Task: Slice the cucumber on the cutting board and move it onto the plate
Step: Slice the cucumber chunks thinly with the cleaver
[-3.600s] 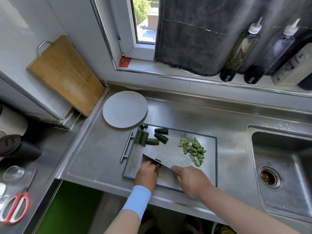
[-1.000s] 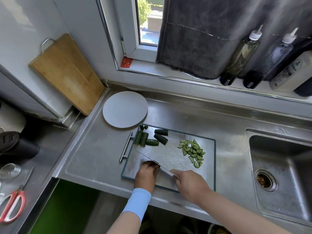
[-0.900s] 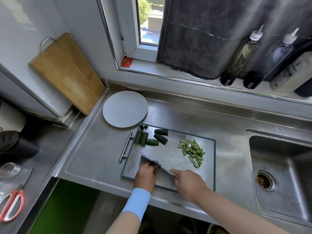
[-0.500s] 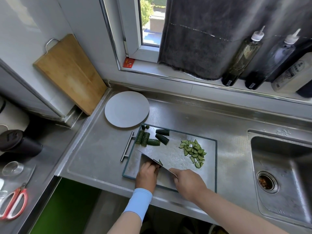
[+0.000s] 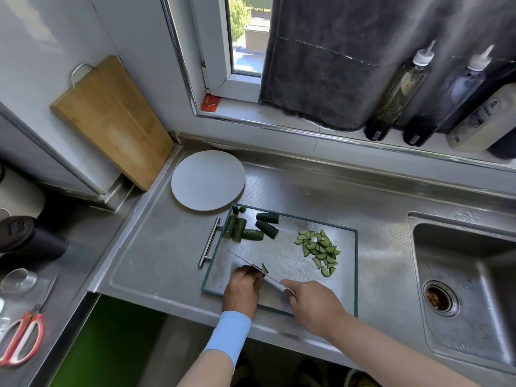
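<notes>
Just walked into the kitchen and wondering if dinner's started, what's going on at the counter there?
A person is slicing cucumber on the cutting board. The right hand grips a knife, its blade down beside the left hand, whose curled fingers hold a mostly hidden cucumber piece. A pile of slices lies to the right on the board, uncut chunks wait at its far left, and the plate beyond has no cucumber on it yet.

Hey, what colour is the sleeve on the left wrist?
The sleeve is light blue; it shows best in the head view, bottom centre.
</notes>
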Available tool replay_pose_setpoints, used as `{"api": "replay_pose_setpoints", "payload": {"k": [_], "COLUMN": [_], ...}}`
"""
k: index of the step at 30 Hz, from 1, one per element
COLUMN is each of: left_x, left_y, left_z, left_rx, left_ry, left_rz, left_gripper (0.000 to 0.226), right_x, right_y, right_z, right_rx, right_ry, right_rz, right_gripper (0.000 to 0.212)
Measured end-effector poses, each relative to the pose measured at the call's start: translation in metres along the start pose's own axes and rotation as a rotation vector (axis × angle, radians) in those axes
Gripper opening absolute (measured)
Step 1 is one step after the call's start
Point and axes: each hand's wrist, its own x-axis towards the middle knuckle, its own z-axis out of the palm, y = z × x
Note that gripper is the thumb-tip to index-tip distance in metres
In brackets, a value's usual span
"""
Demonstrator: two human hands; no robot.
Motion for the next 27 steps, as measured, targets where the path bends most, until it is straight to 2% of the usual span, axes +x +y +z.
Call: {"api": "replay_pose_setpoints", "payload": {"k": [5, 27], "left_x": [-0.001, -0.004], "left_y": [-0.003, 0.001], "left_z": [0.002, -0.001], "left_rx": [-0.013, 0.014], "left_ry": [-0.004, 0.011], "left_rz": [0.005, 0.009], "left_gripper": [0.019, 0.016], "right_x": [0.007, -0.002], "right_y": [0.001, -0.001], "right_z": [0.001, 0.0], "right_rx": [-0.002, 0.007], "right_ry": [-0.052, -0.012], "right_rz": [-0.004, -0.011], "right_gripper": [0.029, 0.036]}}
